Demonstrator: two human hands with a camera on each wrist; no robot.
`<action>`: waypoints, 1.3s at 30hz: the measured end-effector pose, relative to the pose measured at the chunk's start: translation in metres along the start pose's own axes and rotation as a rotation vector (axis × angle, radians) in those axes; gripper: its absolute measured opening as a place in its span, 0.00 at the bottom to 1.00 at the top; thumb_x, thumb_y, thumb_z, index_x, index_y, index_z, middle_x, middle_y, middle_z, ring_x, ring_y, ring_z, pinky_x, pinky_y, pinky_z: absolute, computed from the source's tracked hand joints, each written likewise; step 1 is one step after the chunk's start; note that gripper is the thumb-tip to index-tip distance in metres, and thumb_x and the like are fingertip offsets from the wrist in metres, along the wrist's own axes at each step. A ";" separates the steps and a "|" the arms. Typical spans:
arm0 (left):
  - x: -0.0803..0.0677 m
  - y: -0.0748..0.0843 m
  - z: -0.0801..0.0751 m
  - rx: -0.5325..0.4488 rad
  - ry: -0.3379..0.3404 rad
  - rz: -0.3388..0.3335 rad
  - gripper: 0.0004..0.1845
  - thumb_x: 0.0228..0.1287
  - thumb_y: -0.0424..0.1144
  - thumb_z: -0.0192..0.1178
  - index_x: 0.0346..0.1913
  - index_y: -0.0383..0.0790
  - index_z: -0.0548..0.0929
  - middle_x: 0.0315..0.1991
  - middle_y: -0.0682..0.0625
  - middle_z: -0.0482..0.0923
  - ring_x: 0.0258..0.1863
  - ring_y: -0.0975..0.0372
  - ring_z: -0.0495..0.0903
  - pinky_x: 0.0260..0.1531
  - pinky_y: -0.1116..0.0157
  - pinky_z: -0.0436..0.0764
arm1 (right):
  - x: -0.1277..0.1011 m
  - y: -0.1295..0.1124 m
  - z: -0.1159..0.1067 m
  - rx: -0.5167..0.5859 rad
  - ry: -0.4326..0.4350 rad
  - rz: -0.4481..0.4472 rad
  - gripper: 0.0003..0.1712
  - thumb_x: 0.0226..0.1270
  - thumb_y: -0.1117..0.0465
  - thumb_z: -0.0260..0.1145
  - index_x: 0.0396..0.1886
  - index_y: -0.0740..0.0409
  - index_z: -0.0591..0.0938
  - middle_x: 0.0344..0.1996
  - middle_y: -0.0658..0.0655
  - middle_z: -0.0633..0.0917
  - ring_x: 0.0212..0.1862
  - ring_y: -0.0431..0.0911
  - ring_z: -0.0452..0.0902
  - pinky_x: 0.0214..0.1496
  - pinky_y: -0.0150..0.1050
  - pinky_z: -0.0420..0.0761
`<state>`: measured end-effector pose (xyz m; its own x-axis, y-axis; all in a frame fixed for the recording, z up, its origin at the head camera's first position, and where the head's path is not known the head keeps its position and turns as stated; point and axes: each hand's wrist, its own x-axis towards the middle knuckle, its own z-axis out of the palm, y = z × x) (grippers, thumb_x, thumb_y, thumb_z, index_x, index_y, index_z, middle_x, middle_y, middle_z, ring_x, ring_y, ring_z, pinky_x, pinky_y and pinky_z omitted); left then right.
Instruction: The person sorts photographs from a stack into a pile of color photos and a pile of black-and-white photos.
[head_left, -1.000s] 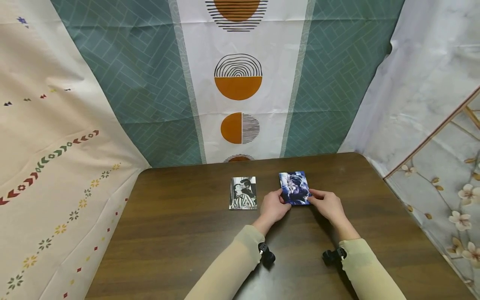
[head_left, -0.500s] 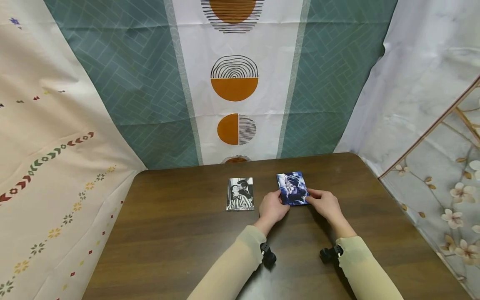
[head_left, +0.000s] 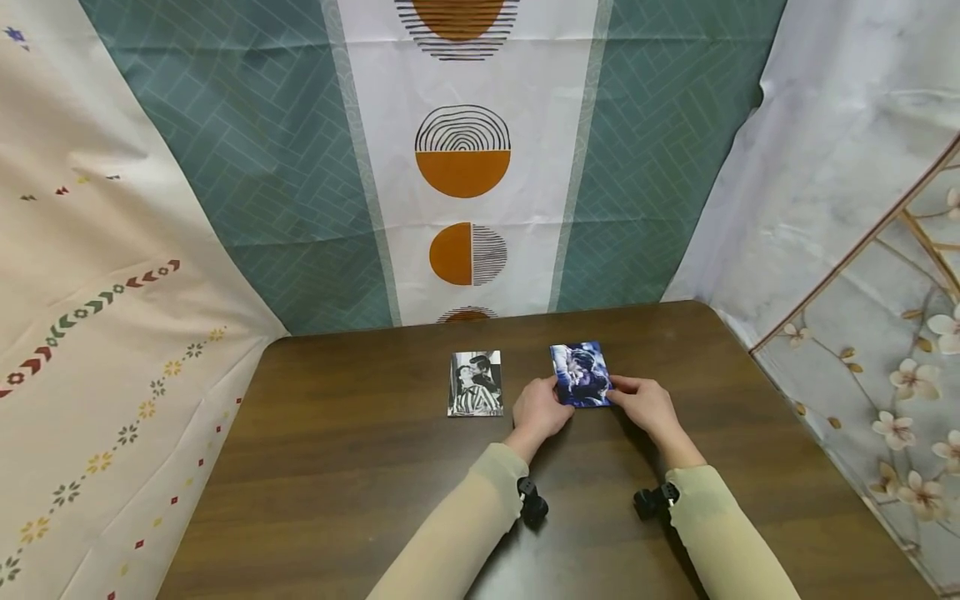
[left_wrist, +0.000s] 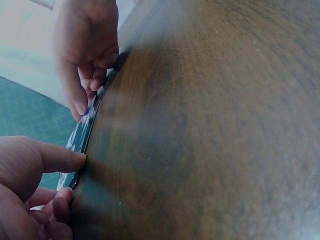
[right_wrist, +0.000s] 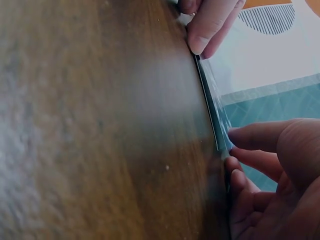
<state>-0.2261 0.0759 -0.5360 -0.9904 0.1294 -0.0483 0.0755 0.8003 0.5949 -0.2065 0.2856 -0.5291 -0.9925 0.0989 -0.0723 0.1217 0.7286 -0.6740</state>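
1 black-and-white rectangular photo card [head_left: 476,383] lies untouched below frame centre, seemingly done, while the left hand [head_left: 540,408] and right hand [head_left: 649,405] grasp the lower sides of a blue-and-white rectangular photo card [head_left: 581,373] right of centre, its release apparently left to do.

Evenly and fairly brightly lit in the head view, with whitish glare on the table [head_left: 337,483] at bottom centre, soft shadows along the inner sides of the sleeves [head_left: 457,525], and fine detail only roughly resolved on the blue photo [head_left: 581,375]. Dimmer and cooler in both wrist views, hazy mid-frame, washed out on the white backdrop [left_wrist: 25,55] at the left wrist view's upper left.
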 end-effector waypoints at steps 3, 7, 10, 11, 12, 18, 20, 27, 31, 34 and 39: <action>-0.001 0.001 -0.001 0.002 -0.005 -0.004 0.36 0.59 0.48 0.78 0.72 0.47 0.83 0.30 0.56 0.75 0.37 0.60 0.80 0.34 0.60 0.78 | 0.000 -0.001 0.001 -0.011 0.007 0.000 0.26 0.76 0.51 0.68 0.67 0.60 0.85 0.62 0.70 0.84 0.67 0.69 0.76 0.67 0.64 0.73; -0.002 0.001 -0.001 0.006 -0.013 -0.007 0.35 0.59 0.48 0.78 0.70 0.48 0.84 0.28 0.56 0.75 0.35 0.61 0.78 0.31 0.60 0.76 | 0.000 -0.001 0.003 -0.021 0.001 0.012 0.26 0.75 0.51 0.67 0.67 0.60 0.86 0.64 0.70 0.83 0.68 0.69 0.75 0.68 0.64 0.72; -0.002 0.000 -0.001 0.000 -0.006 -0.001 0.34 0.58 0.47 0.77 0.70 0.48 0.84 0.28 0.57 0.74 0.34 0.61 0.77 0.31 0.61 0.75 | -0.001 0.000 0.003 -0.022 0.004 0.013 0.26 0.75 0.51 0.67 0.67 0.60 0.86 0.65 0.71 0.82 0.69 0.70 0.74 0.68 0.65 0.71; -0.002 0.000 0.000 -0.005 -0.003 0.001 0.35 0.58 0.47 0.77 0.70 0.47 0.84 0.28 0.56 0.74 0.34 0.61 0.77 0.31 0.61 0.75 | -0.001 0.000 0.003 -0.024 0.005 0.012 0.26 0.75 0.51 0.67 0.67 0.60 0.86 0.65 0.71 0.82 0.68 0.71 0.74 0.68 0.65 0.71; -0.001 0.000 0.000 -0.006 -0.001 0.003 0.34 0.58 0.47 0.77 0.70 0.47 0.85 0.28 0.56 0.74 0.34 0.61 0.77 0.31 0.61 0.75 | -0.001 0.000 0.003 -0.022 0.007 0.012 0.26 0.75 0.51 0.67 0.67 0.60 0.86 0.65 0.71 0.82 0.68 0.71 0.74 0.68 0.65 0.71; 0.002 -0.003 0.005 -0.005 0.001 0.003 0.32 0.57 0.47 0.77 0.67 0.48 0.87 0.27 0.56 0.73 0.34 0.60 0.77 0.29 0.60 0.74 | 0.000 0.000 0.004 -0.020 0.004 0.015 0.26 0.76 0.51 0.67 0.67 0.60 0.85 0.65 0.71 0.82 0.69 0.70 0.74 0.69 0.64 0.71; 0.003 -0.003 0.005 -0.008 0.002 -0.002 0.32 0.57 0.47 0.77 0.68 0.48 0.86 0.27 0.56 0.73 0.34 0.61 0.77 0.29 0.60 0.74 | 0.000 -0.001 0.003 -0.021 0.001 0.018 0.27 0.76 0.51 0.67 0.67 0.60 0.85 0.66 0.71 0.81 0.69 0.70 0.73 0.69 0.65 0.70; 0.004 0.001 0.000 -0.016 0.007 -0.006 0.36 0.59 0.47 0.77 0.72 0.47 0.83 0.27 0.56 0.74 0.34 0.60 0.77 0.31 0.60 0.75 | 0.003 -0.005 -0.002 -0.035 0.007 0.004 0.26 0.76 0.51 0.67 0.67 0.60 0.85 0.66 0.72 0.81 0.69 0.71 0.73 0.69 0.65 0.70; 0.004 0.001 0.002 -0.017 -0.002 -0.014 0.35 0.59 0.47 0.77 0.72 0.47 0.83 0.27 0.56 0.74 0.35 0.60 0.77 0.31 0.60 0.75 | 0.003 -0.004 -0.001 -0.041 0.005 0.005 0.26 0.76 0.51 0.67 0.67 0.60 0.86 0.65 0.71 0.81 0.69 0.70 0.74 0.69 0.65 0.71; 0.004 -0.001 0.003 -0.015 -0.002 -0.014 0.35 0.59 0.48 0.77 0.71 0.47 0.84 0.27 0.56 0.74 0.35 0.60 0.78 0.31 0.60 0.75 | 0.002 -0.003 0.000 -0.034 -0.005 0.013 0.27 0.77 0.50 0.67 0.67 0.60 0.85 0.65 0.71 0.81 0.69 0.70 0.74 0.69 0.65 0.71; 0.002 -0.002 0.000 -0.022 -0.004 0.003 0.35 0.58 0.48 0.77 0.71 0.46 0.84 0.26 0.57 0.73 0.35 0.61 0.78 0.30 0.62 0.74 | 0.002 -0.003 -0.001 -0.002 -0.014 0.018 0.27 0.77 0.50 0.67 0.67 0.59 0.85 0.67 0.72 0.80 0.70 0.71 0.72 0.70 0.66 0.69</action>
<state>-0.2282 0.0746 -0.5372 -0.9897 0.1343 -0.0500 0.0758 0.7869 0.6124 -0.2093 0.2842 -0.5265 -0.9902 0.1026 -0.0947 0.1396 0.7280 -0.6712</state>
